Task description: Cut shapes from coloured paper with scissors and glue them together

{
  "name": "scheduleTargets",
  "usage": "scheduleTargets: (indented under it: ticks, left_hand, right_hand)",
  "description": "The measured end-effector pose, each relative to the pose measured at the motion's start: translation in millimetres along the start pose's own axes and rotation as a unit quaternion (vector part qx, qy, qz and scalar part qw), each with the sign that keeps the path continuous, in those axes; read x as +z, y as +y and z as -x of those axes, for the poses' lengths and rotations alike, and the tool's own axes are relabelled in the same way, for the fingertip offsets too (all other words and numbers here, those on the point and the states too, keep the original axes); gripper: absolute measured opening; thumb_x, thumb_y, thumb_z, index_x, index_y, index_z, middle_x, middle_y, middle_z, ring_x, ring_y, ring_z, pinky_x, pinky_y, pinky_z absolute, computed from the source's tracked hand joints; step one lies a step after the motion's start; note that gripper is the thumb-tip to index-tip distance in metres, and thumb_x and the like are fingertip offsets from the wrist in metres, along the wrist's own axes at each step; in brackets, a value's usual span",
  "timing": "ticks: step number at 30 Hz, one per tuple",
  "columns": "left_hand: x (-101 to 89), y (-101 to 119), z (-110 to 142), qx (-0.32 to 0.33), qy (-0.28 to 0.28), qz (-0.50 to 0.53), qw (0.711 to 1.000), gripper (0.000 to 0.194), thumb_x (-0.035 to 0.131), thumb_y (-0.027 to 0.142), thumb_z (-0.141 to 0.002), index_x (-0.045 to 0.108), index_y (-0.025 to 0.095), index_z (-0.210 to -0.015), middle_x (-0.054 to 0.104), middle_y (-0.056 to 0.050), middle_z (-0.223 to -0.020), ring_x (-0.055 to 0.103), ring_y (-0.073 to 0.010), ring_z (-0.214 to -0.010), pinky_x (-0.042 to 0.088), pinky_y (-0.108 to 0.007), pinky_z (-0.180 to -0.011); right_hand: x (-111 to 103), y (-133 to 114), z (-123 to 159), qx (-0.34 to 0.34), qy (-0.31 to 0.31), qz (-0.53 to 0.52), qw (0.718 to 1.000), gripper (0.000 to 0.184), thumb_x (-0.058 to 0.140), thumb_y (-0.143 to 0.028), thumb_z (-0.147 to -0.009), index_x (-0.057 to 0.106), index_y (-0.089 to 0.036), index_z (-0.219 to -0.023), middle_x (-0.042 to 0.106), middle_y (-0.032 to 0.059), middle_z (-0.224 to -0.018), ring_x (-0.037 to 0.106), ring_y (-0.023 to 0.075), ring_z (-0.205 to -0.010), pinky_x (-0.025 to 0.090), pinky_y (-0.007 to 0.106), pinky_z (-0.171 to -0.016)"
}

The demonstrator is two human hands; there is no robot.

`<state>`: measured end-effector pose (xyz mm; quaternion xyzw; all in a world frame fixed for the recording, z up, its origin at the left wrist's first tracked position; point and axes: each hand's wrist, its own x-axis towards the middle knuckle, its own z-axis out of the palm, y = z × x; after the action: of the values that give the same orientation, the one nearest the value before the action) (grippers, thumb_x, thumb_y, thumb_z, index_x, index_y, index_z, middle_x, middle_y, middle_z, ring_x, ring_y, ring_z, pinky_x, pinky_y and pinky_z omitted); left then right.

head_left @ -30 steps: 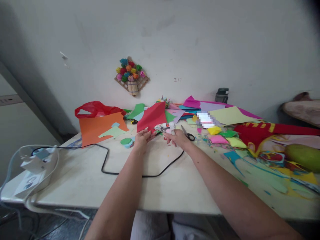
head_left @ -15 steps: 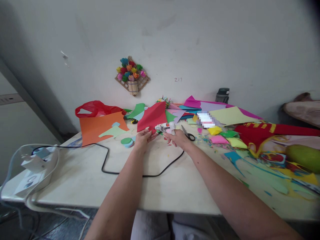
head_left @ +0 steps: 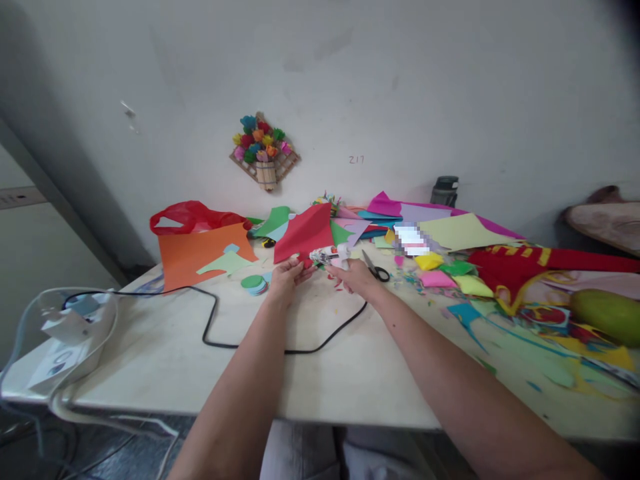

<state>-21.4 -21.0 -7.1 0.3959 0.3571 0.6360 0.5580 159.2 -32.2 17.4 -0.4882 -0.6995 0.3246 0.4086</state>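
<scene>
My right hand (head_left: 354, 275) is wrapped round a white patterned glue gun (head_left: 325, 255), its nozzle end pointing left. A black cord (head_left: 240, 346) runs from below my right wrist across the table to the left. Close by the nozzle, my left hand (head_left: 289, 276) pinches a small red paper piece (head_left: 307, 261); a bit of green shows at its fingertips. Behind both hands rises a large red paper sheet (head_left: 307, 230). Black-handled scissors (head_left: 381, 273) lie just right of my right hand. Left of my left hand sits a stack of green and blue paper discs (head_left: 255, 285).
Orange paper (head_left: 203, 253) and a red plastic bag (head_left: 195, 215) lie at the back left. A power strip in a white box (head_left: 103, 350) stands at the left edge. Coloured scraps (head_left: 465, 317), a phone (head_left: 413, 240) and a green fruit (head_left: 607, 315) are on the right.
Almost nothing differs. The glue gun and both hands stay in nearly the same place, with only a slight shift at the fingers.
</scene>
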Motion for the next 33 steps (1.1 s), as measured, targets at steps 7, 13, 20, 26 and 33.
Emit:
scheduleTargets:
  ticks: [7, 13, 20, 26, 33]
  left_hand:
    - [0.4, 0.8, 1.2, 0.003, -0.002, 0.003, 1.0, 0.019, 0.07, 0.016, -0.063, 0.053, 0.013, -0.071, 0.067, -0.006, -0.069, 0.068, -0.0211, -0.072, 0.052, -0.034, -0.076]
    - [-2.5, -0.9, -1.1, 0.006, 0.002, 0.002, 1.0, 0.02, 0.071, 0.017, -0.063, 0.053, 0.014, -0.072, 0.066, -0.005, -0.068, 0.068, -0.0217, -0.074, 0.051, -0.037, -0.079]
    - [-3.6, -2.1, -2.1, 0.002, -0.005, -0.008, 1.0, 0.019, 0.071, 0.018, -0.063, 0.055, 0.013, -0.072, 0.067, -0.007, -0.07, 0.067, -0.0218, -0.074, 0.052, -0.036, -0.078]
    - [-3.3, -1.3, -1.2, 0.003, -0.001, -0.009, 1.0, 0.022, 0.072, 0.021, -0.061, 0.055, 0.014, -0.072, 0.067, -0.006, -0.07, 0.068, -0.0217, -0.073, 0.051, -0.036, -0.078]
    - [-4.1, -2.1, -2.7, 0.008, 0.007, 0.003, 1.0, 0.024, 0.073, 0.021, -0.059, 0.054, 0.015, -0.072, 0.067, -0.004, -0.069, 0.068, -0.0217, -0.072, 0.052, -0.035, -0.075]
  right_hand:
    - [0.7, 1.2, 0.0, -0.002, 0.009, 0.003, 1.0, 0.022, 0.06, -0.038, -0.074, 0.061, -0.018, -0.065, 0.055, 0.0003, -0.046, 0.05, 0.0107, -0.041, 0.035, 0.019, -0.039]
    - [0.1, 3.1, -1.0, -0.007, 0.001, 0.014, 1.0, 0.024, 0.059, -0.04, -0.074, 0.063, -0.017, -0.067, 0.056, 0.0003, -0.048, 0.052, 0.0112, -0.043, 0.037, 0.019, -0.04]
    - [1.1, 1.0, 0.1, -0.006, 0.008, 0.025, 1.0, 0.023, 0.059, -0.04, -0.074, 0.063, -0.018, -0.067, 0.056, 0.0, -0.046, 0.053, 0.012, -0.045, 0.037, 0.02, -0.042]
    - [-0.5, -1.0, 0.5, 0.0, 0.026, 0.011, 1.0, 0.021, 0.062, -0.039, -0.073, 0.064, -0.019, -0.068, 0.055, 0.0, -0.045, 0.053, 0.0123, -0.044, 0.036, 0.02, -0.04]
    - [0.0, -0.2, 0.8, -0.002, 0.024, 0.005, 1.0, 0.022, 0.062, -0.038, -0.073, 0.062, -0.018, -0.064, 0.049, -0.0017, -0.039, 0.045, 0.0094, -0.036, 0.032, 0.019, -0.036]
